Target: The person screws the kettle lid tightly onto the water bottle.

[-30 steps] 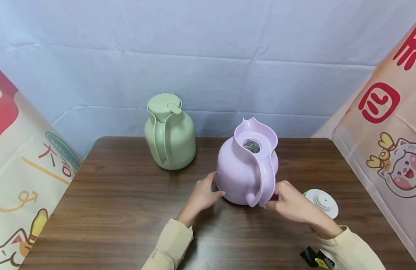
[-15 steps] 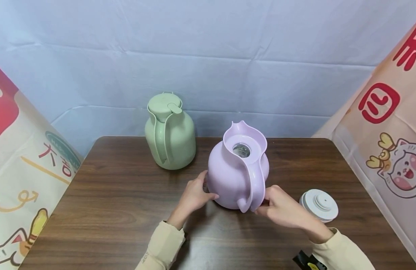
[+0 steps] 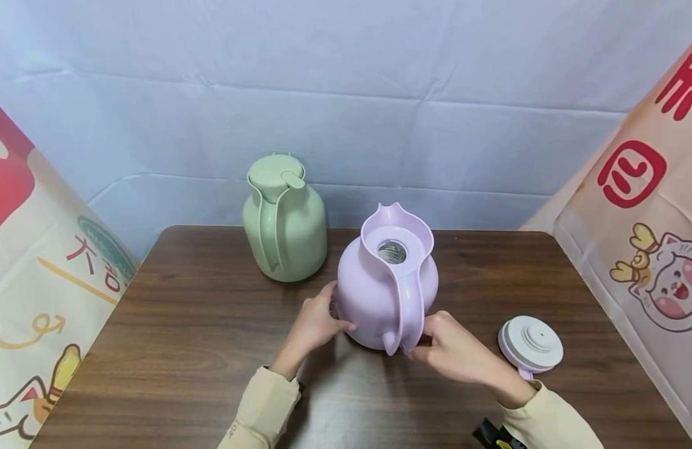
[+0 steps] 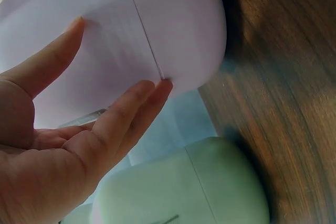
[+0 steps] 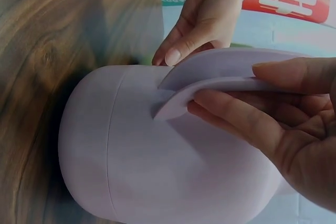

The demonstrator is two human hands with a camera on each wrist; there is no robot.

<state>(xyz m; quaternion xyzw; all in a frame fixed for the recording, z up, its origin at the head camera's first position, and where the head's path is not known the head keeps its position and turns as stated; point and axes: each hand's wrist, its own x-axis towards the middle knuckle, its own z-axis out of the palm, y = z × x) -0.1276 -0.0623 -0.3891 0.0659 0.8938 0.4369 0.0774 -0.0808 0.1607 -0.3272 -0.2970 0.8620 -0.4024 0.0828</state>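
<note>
A lilac thermos jug [image 3: 374, 299] stands uncapped near the table's middle, its round mouth showing a shiny lining. My left hand [image 3: 314, 321] rests against the lower left of its body; in the left wrist view, thumb and nearly straight fingers lie spread along the lilac side. The right hand [image 3: 455, 349] pinches the lower part of the jug's handle [image 5: 210, 85] between thumb and fingers. Upside down on the table at right lies the jug's lid [image 3: 531, 343], white underside up, with a lilac tab at its near edge.
A green thermos jug [image 3: 286, 231] with its lid on stands at the back, left of the lilac one. The brown wooden table [image 3: 171, 349] ends at a pale cloth backdrop [image 3: 346, 112], with printed cloths on both sides.
Both hands have moved left and slightly toward me, and the lilac jug has shifted with them. More of the lid now shows beside the right forearm. The green jug stays put.
</note>
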